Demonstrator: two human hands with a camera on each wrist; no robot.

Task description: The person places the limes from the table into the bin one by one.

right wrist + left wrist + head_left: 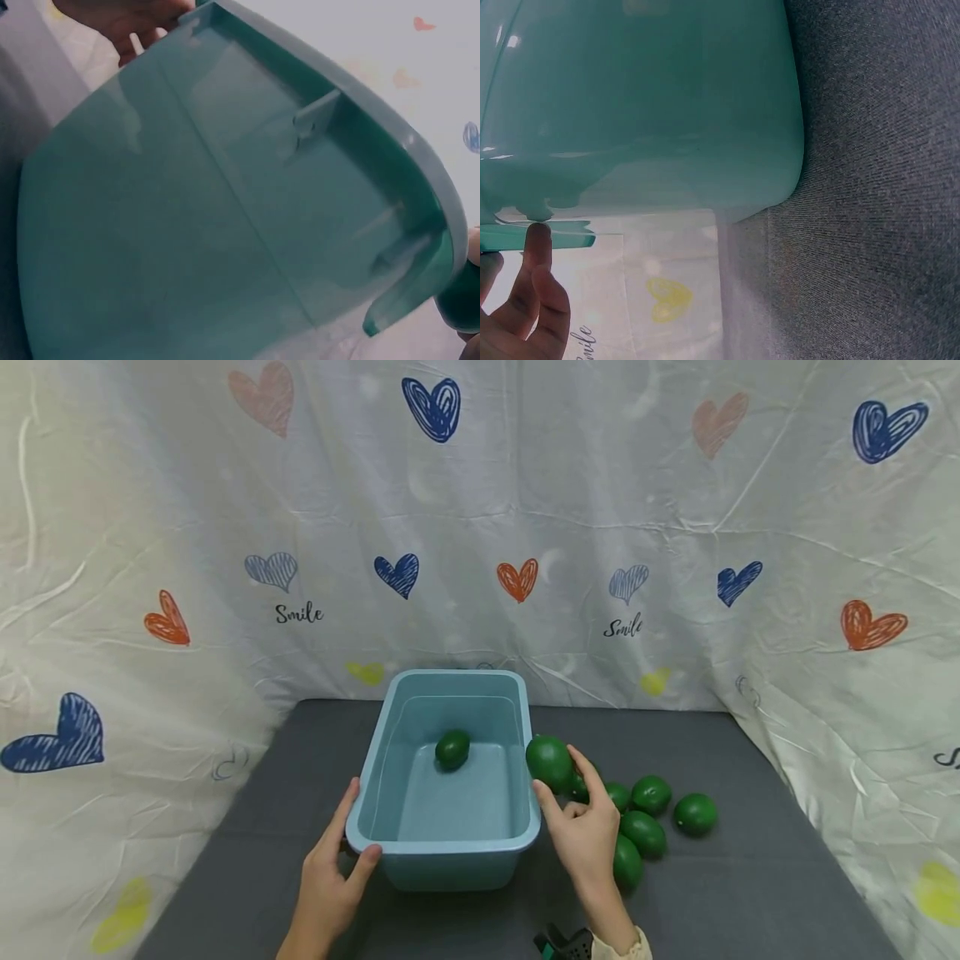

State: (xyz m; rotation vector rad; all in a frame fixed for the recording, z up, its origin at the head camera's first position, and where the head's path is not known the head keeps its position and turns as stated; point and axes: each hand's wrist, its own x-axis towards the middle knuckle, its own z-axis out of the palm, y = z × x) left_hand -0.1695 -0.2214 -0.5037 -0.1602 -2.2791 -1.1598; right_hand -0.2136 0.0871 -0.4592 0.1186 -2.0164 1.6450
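A light blue plastic tub (442,847) stands on the dark table, with one green lime (452,749) lying inside. At its near left corner my left hand (328,885) holds the rim, thumb on top and fingers along the outer side. The left wrist view shows those fingers (538,244) at the rim from below. Beside the tub's right rim, my right hand (588,835) pinches another lime (550,762) between thumb and fingers. Part of this lime (459,304) shows at the right wrist view's edge, past the tub's wall (202,202).
Right of the tub several loose limes (642,835) lie close together, partly behind my right hand and wrist. The grey tabletop (750,893) extends around them. A white curtain (465,635) printed with hearts hangs behind and at both sides.
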